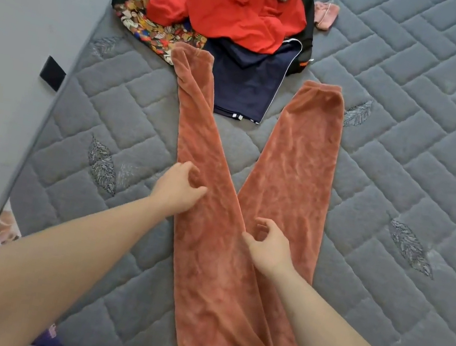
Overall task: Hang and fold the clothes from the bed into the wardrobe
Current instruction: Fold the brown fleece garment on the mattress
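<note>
Fingers of both hands, left and right, pinch rust trousers spread on bare grey mattress.

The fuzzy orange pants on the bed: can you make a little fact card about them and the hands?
pants: fuzzy orange pants spread flat on grey mattress, legs apart in a V
left hand: left hand pinching the left leg
right hand: right hand fingers curled at the right leg's inner edge
pile: clothes pile beyond the leg ends
</note>
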